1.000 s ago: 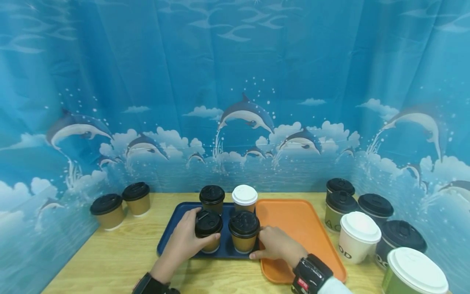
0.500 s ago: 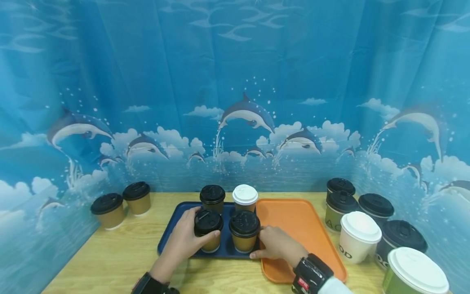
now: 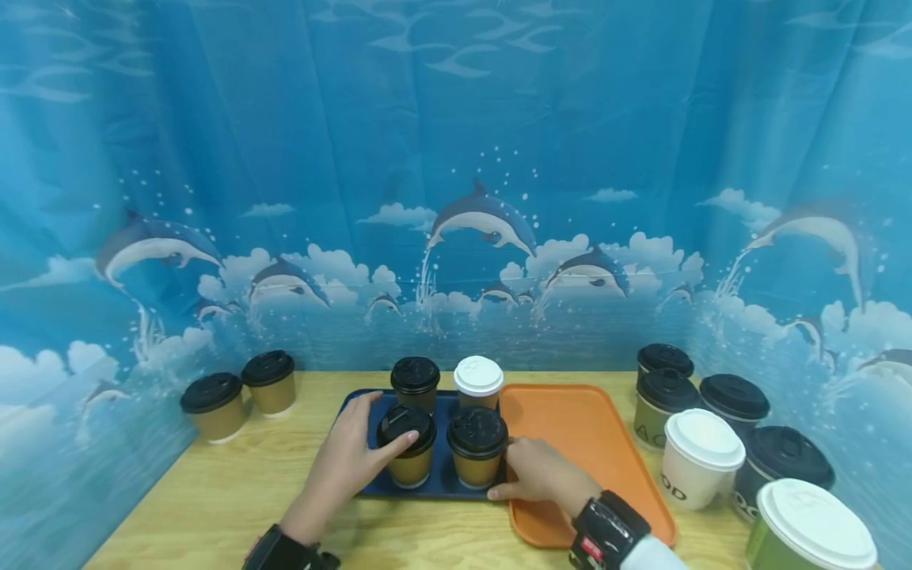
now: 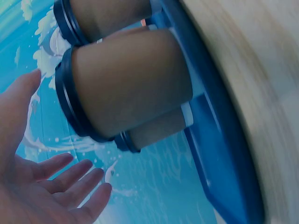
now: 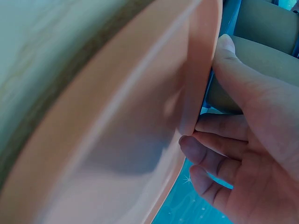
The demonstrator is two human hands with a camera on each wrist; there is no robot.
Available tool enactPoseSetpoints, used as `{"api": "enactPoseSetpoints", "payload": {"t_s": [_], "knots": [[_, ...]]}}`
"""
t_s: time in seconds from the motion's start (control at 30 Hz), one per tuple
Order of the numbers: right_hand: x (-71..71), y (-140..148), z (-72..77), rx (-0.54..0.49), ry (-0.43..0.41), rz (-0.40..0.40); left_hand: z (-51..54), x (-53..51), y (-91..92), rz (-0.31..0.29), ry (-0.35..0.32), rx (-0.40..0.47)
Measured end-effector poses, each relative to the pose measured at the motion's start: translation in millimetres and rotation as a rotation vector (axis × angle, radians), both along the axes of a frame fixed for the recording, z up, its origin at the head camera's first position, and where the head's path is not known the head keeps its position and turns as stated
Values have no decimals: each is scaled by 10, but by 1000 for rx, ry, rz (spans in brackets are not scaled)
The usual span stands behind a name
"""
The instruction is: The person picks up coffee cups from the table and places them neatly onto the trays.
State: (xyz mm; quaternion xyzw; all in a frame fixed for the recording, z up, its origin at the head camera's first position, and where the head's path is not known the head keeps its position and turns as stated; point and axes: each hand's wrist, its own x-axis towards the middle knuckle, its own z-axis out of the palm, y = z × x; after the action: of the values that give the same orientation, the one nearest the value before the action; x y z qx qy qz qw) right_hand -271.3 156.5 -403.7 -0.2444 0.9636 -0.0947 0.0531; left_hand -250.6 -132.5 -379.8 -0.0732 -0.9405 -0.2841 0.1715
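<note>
While the left grip (image 3: pixel 342 457) stands wide, thumb and fingers spread and nothing held, one brown cup (image 3: pixel 410 469), black-lidded, stands upright at the blue tray's (image 3: pixel 447 404) front left, near that grip; no contact shows in the left wrist view. Right grip (image 3: pixel 545 473): fingers loosely bent at the orange tray (image 3: pixel 580 427), along the blue tray's right side; whether it has hold cannot be told. Also on the blue tray: second black-lidded cup (image 3: pixel 476 471), front right; third black-lidded cup (image 3: pixel 416 378), rear left; white-lidded cup (image 3: pixel 479 374), rear right. Handling, as judged: likely paper, light, smooth, dentable; contents hidden. Best hold: gently round the body, below the lid.
</note>
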Motion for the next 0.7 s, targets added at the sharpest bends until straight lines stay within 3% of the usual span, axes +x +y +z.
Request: {"api": "enactPoseSetpoints", "payload": {"t_s": [0.2,0.33,0.5,0.7], "knots": [[8,9,-4,-16,17,13,77,-58,-188,41,59,29],[1,20,-22,-15,9,5,64,-173,-390,95,157,5],[-7,26,-33,-29,5,15,-57,-375,-701,143,309,-158],[10,22,-35,-30,55,42,-162,-600,-1110,189,369,-341]]}}
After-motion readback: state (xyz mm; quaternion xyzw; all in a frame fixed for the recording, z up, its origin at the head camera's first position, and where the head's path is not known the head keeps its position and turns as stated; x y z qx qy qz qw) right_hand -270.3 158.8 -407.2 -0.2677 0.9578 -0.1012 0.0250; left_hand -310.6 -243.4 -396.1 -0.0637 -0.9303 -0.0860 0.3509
